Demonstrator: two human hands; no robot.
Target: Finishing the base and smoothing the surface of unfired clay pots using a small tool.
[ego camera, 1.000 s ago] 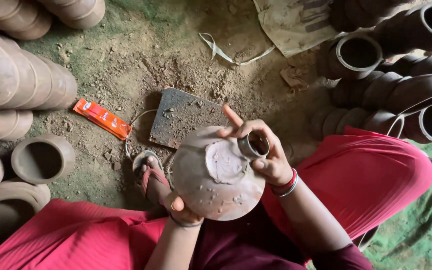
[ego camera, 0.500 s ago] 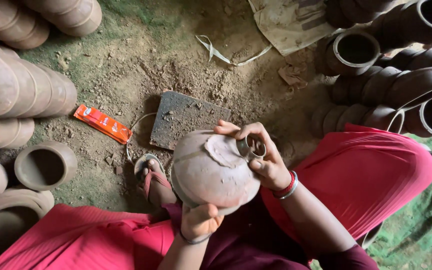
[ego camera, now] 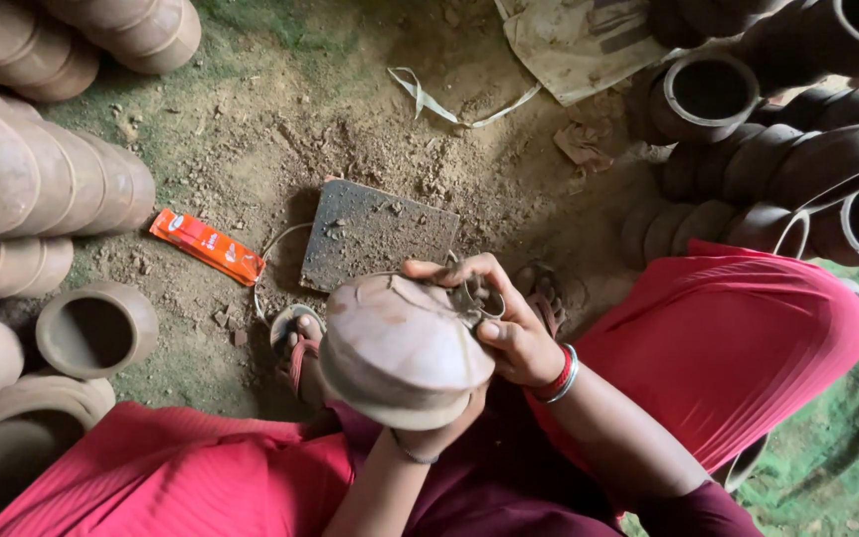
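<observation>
Working the clay pot (ego camera: pixel 400 348) in the lap, looks like trimming or finishing its base: left hand (ego camera: pixel 439 423) cups it from below, fingers closed on its rim, right hand (ego camera: pixel 504 318) pinches a small ring-shaped tool (ego camera: pixel 474 298) at the pot's upper right edge. Next move likely needs a steady turn of the pot under that tool. Stacked pots (ego camera: pixel 42 189) left, slab (ego camera: pixel 375 234) ahead on dirt floor (ego camera: pixel 251 129).

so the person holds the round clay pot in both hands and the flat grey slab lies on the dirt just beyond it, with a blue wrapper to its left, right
Not quite: the wrapper is orange, not blue, as the head view shows. The rest holds: both the left hand and right hand hold the round clay pot, and the flat grey slab lies on the dirt beyond it.
</observation>
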